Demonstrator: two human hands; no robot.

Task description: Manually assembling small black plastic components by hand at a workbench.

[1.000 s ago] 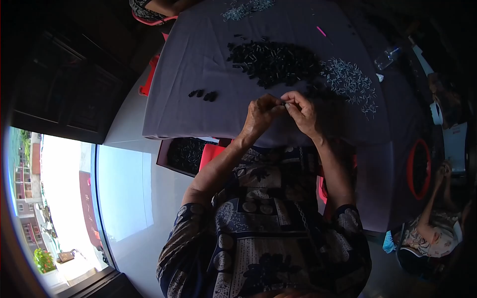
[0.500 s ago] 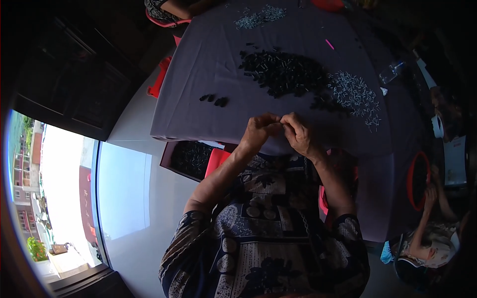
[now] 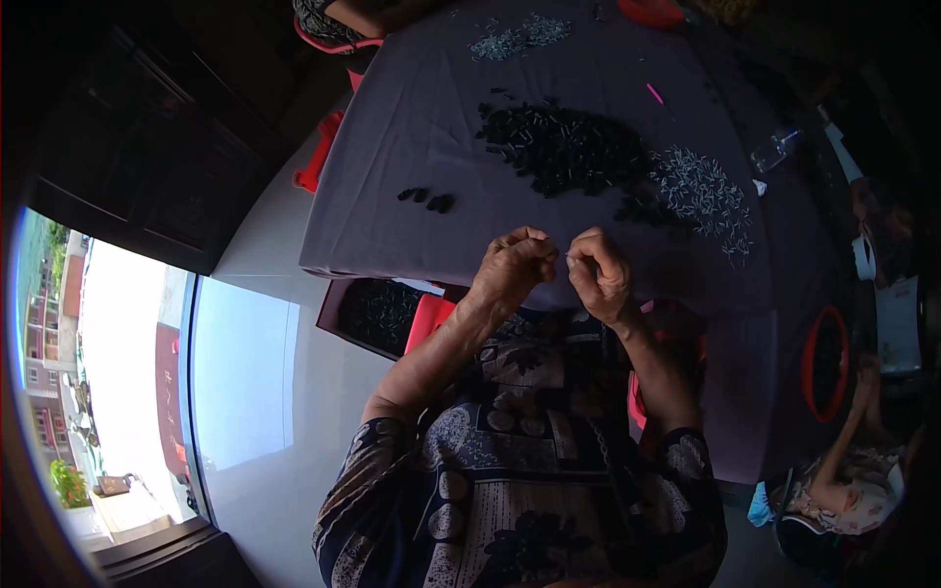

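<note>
My left hand point(image 3: 512, 267) and my right hand point(image 3: 600, 272) are held close together over the near edge of a table covered with a grey cloth point(image 3: 412, 127). Their fingertips pinch a small thin pale part point(image 3: 562, 257) between them; it is too small to make out. Beyond the hands lies a heap of small black pieces point(image 3: 564, 147), and to its right a heap of thin pale pieces point(image 3: 701, 191). Three loose black pieces point(image 3: 426, 199) lie left of the hands.
A dark box of black pieces point(image 3: 377, 312) sits on the floor under the table's near left edge, beside a red stool point(image 3: 423, 318). Another pale heap point(image 3: 515, 37) lies at the far side. A person sits at the lower right point(image 3: 843, 490), by a red hoop point(image 3: 821, 363).
Both hands have drawn back toward my body and lower in the picture, staying together on the small part. The view has tilted so the table lies farther up.
</note>
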